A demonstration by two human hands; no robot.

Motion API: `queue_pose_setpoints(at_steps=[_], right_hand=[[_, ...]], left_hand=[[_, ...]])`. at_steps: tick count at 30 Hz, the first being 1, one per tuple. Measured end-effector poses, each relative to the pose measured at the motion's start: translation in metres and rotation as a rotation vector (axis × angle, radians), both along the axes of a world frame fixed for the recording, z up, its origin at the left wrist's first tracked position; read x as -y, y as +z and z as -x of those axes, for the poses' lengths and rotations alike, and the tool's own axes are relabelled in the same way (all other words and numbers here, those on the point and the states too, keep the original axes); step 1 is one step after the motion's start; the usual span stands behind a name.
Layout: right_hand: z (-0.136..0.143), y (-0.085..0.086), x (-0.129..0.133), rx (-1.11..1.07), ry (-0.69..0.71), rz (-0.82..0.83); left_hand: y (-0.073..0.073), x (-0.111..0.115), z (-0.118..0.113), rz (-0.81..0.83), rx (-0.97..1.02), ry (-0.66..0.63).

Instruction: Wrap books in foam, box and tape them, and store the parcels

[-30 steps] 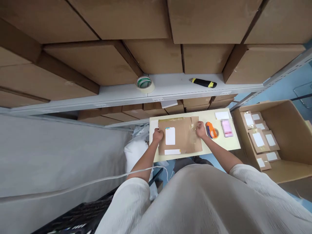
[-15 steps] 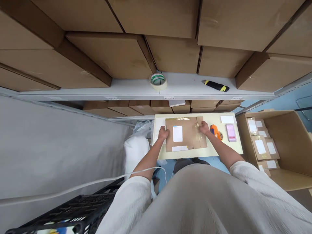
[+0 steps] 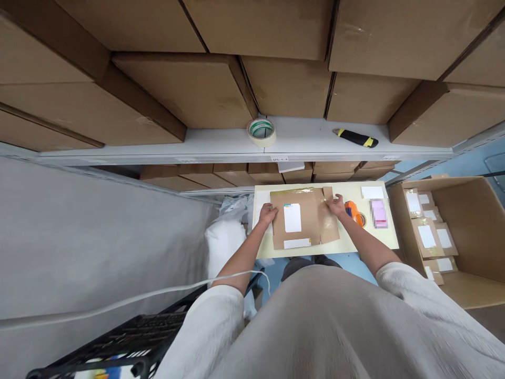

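A flat brown cardboard box lies on a small cream table, with a white label on its face and a narrower white strip near its lower edge. Its right end is a taped flap, slightly apart along a slit at the bottom. My left hand is closed on the box's left edge. At the upper part of the flap, my right hand grips the cardboard with thumb and bent fingers. Just right of that hand sits an orange and blue tape dispenser.
The cream table also bears a pink pixelated item and a white label stack. A large open carton with several labelled parcels stands right. On the shelf above lie a tape roll and a utility knife. A white cable crosses at left.
The box has tilted slightly on the table, and its right flap stands more apart from the main face. My right hand's fingers have lifted and shifted at the flap. The view has moved slightly.
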State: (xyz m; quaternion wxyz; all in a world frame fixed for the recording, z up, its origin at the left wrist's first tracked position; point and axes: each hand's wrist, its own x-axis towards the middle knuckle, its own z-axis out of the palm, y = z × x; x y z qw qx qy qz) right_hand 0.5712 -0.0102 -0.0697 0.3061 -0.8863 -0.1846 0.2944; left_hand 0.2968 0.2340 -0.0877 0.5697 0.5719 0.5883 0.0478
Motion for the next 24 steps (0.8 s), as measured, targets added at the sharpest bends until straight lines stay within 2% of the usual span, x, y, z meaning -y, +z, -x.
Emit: queue_pose_setpoints(at_steps=[4, 7, 9, 16, 21, 24], right_hand=[[-0.006, 0.010, 0.001, -0.033, -0.141, -0.085], [-0.016, 0.022, 0.004, -0.086, -0.247, -0.244], [-0.023, 0.031, 0.008, -0.110, -0.268, -0.367], [-0.034, 0.071, 0.021, -0.170, -0.173, -0.638], [-0.032, 0.100, 0.032, -0.195, -0.064, -0.709], [-0.035, 0.109, 0.042, -0.223, -0.005, -0.720]], left_hand=[[0.014, 0.001, 0.000, 0.066, 0.259, -0.009], [0.029, 0.003, -0.007, 0.012, 0.405, 0.007], [0.039, 0.005, -0.013, -0.042, 0.485, -0.011], [0.072, 0.025, -0.021, -0.162, 0.584, -0.115], [0.097, 0.052, -0.014, -0.232, 0.580, -0.272], [0.110, 0.070, -0.010, -0.298, 0.538, -0.379]])
